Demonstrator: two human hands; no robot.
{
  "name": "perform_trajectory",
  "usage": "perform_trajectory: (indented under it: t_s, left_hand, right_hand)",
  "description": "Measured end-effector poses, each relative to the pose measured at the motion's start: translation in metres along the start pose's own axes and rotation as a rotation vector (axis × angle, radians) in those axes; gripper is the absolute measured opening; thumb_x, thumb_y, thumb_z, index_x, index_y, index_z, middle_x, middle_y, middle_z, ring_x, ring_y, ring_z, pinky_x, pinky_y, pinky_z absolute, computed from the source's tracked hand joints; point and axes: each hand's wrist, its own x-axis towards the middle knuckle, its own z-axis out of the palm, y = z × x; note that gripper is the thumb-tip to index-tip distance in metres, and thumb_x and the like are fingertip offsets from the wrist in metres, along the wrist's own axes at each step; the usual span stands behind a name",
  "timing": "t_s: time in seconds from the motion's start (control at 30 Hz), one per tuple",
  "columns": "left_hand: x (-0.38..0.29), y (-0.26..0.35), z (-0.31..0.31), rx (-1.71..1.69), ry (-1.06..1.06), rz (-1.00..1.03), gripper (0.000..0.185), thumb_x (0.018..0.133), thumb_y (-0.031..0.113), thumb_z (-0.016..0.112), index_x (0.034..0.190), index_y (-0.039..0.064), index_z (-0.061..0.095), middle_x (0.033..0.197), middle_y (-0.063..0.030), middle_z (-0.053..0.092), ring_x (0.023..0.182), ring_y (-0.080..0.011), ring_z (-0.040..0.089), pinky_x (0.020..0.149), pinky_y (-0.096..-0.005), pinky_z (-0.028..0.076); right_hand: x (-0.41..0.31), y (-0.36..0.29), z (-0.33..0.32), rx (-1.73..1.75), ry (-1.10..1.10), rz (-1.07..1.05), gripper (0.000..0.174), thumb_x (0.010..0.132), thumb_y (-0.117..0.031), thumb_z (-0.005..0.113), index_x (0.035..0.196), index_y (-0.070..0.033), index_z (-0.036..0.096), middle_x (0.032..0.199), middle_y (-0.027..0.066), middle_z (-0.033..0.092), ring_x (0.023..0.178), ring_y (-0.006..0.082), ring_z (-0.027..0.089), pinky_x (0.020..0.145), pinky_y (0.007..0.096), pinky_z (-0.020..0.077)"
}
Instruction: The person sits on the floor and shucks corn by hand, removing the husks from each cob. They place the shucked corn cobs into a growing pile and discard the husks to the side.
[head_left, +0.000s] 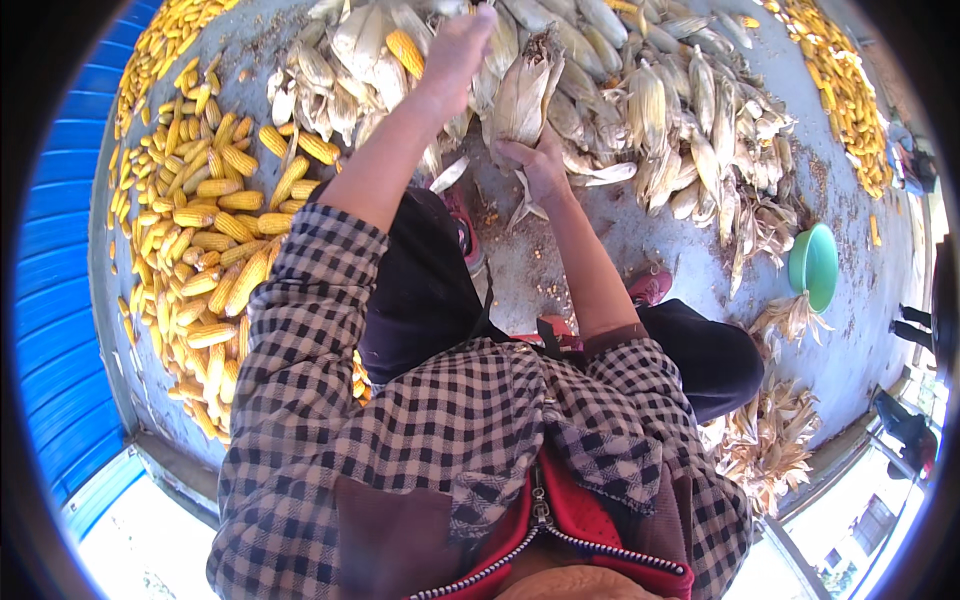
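Note:
My right hand (536, 161) grips the lower end of an ear of corn in its dry, pale husk (521, 101). The ear stands with its dark, ragged tip away from me. To its left, my left hand (457, 56) is raised over the husked heap, fingers curled and a little blurred. Whether anything is in those fingers cannot be made out. A bare yellow cob (406, 52) lies just left of that hand. Beyond both hands spreads a heap of corn ears in husks (652, 97).
A large pile of bare yellow cobs (217, 217) lies left, beside blue metal siding (67, 247). More cobs (840, 97) form a band at far right. A green plastic basin (814, 268) rests right on the concrete floor (862, 330), with stripped husks (772, 435) nearer me.

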Motion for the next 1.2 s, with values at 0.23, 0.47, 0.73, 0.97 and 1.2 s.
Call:
perform_trajectory:
  t_s: [0.23, 0.47, 0.73, 0.97, 1.2]
  left_hand:
    - [-0.017, -0.010, 0.045, -0.141, -0.247, -0.018, 0.047, 0.091, 0.043, 0.055, 0.113, 0.001, 0.059, 0.092, -0.0099, 0.064, 0.084, -0.0137, 0.059, 0.078, -0.0279, 0.051]
    - [-0.003, -0.039, 0.064, -0.148, -0.351, 0.084, 0.042, 0.095, 0.035, 0.051, 0.105, -0.004, 0.060, 0.095, -0.0179, 0.067, 0.076, -0.0212, 0.066, 0.066, -0.0340, 0.057]
    - [-0.014, -0.019, 0.084, -0.491, -0.415, 0.056, 0.035, 0.096, 0.025, 0.047, 0.102, -0.008, 0.059, 0.093, -0.0196, 0.067, 0.085, -0.0258, 0.066, 0.079, -0.0365, 0.054]
    - [-0.015, -0.013, 0.092, -0.493, -0.373, -0.015, 0.029, 0.098, 0.019, 0.043, 0.099, -0.006, 0.057, 0.083, -0.0185, 0.065, 0.075, -0.0260, 0.066, 0.073, -0.0380, 0.056]
    - [-0.019, -0.032, 0.100, -0.580, -0.213, -0.390, 0.026, 0.100, 0.022, 0.039, 0.082, 0.004, 0.046, 0.061, -0.0002, 0.046, 0.048, -0.0143, 0.045, 0.059, -0.0364, 0.054]
  right_hand:
    - [-0.028, -0.035, 0.001, -0.493, 0.127, -0.110, 0.069, 0.068, -0.008, 0.072, 0.128, 0.001, 0.040, 0.106, 0.0121, 0.060, 0.096, 0.0214, 0.059, 0.085, 0.0337, 0.0484]
    - [-0.050, -0.037, -0.001, -0.446, 0.320, -0.266, 0.048, 0.066, -0.014, 0.077, 0.103, 0.002, 0.051, 0.089, 0.0166, 0.064, 0.082, 0.0270, 0.063, 0.074, 0.0364, 0.0486]
    - [-0.047, -0.035, -0.007, -0.680, 0.472, -0.447, 0.067, 0.063, -0.014, 0.082, 0.118, 0.002, 0.048, 0.099, 0.0201, 0.063, 0.089, 0.0300, 0.062, 0.079, 0.0374, 0.0485]
    - [-0.048, -0.038, -0.012, -0.673, 0.480, -0.485, 0.064, 0.063, -0.008, 0.079, 0.116, 0.001, 0.046, 0.104, 0.0232, 0.053, 0.099, 0.0400, 0.052, 0.087, 0.0426, 0.0418]
    - [-0.031, -0.001, -0.041, -0.477, 0.367, -0.460, 0.066, 0.064, -0.007, 0.081, 0.120, -0.002, 0.046, 0.109, 0.0124, 0.055, 0.104, 0.0241, 0.055, 0.088, 0.0323, 0.0452]
